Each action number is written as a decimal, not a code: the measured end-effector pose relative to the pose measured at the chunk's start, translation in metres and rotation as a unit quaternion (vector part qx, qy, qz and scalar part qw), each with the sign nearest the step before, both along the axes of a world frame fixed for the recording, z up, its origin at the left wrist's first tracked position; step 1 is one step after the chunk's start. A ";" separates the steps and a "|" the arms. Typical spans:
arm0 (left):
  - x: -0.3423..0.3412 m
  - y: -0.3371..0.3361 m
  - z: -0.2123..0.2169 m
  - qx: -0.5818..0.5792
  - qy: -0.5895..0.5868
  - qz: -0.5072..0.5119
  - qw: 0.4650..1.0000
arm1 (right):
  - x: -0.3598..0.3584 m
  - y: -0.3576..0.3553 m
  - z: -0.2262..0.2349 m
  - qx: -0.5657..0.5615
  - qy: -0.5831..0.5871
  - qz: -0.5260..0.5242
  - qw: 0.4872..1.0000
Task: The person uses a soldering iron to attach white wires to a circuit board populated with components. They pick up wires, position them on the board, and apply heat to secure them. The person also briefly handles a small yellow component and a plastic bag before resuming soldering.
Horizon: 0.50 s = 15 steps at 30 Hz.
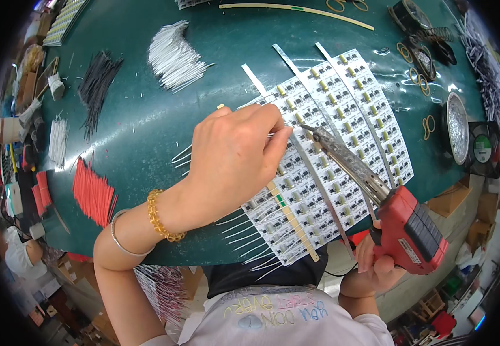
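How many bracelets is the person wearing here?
2, both on the left forearm: a yellow beaded bracelet near the wrist and a thin silver bangle nearer the elbow. None shows by the right hand, though that forearm is partly hidden.

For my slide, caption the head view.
Right hand holds a red soldering gun, its tip near the left hand, over circuit boards.

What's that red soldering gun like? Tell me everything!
The red soldering gun has a plastic-looking body with a black ribbed panel, a scuffed metal-looking barrel and a dark tip. Gripped in the right hand, it slants up and left over white circuit boards, tip near the left hand. Contact there is unclear.
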State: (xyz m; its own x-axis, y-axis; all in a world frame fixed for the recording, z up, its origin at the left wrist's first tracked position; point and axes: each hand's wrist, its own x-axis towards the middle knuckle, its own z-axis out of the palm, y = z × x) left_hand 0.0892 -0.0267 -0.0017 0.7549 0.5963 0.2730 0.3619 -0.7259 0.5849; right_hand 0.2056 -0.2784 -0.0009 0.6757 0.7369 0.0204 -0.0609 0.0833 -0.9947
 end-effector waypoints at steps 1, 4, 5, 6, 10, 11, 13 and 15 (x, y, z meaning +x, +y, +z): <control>0.000 0.000 0.002 -0.007 0.014 -0.004 1.000 | -0.001 0.003 0.002 0.006 0.000 0.005 1.000; -0.002 0.002 0.010 -0.043 0.049 -0.015 0.998 | -0.004 0.004 0.007 0.005 -0.020 -0.007 1.000; -0.004 0.004 0.014 -0.066 0.056 -0.021 0.996 | -0.004 0.004 0.008 0.005 -0.028 -0.010 1.000; -0.006 0.006 0.019 -0.089 0.062 -0.026 0.994 | -0.004 0.004 0.010 0.004 -0.035 -0.013 0.999; -0.020 0.017 0.058 -0.070 0.136 -0.035 0.988 | 0.002 -0.015 -0.009 0.019 -0.092 -0.067 0.993; -0.021 0.015 0.063 -0.073 0.111 -0.021 0.991 | 0.001 -0.012 -0.008 0.021 -0.093 -0.075 0.993; -0.020 0.011 0.063 -0.045 0.064 -0.028 0.997 | -0.003 0.000 0.009 0.009 -0.050 -0.051 0.997; -0.011 0.004 0.051 0.019 0.022 -0.071 0.997 | -0.006 0.001 0.008 0.009 -0.055 -0.067 0.996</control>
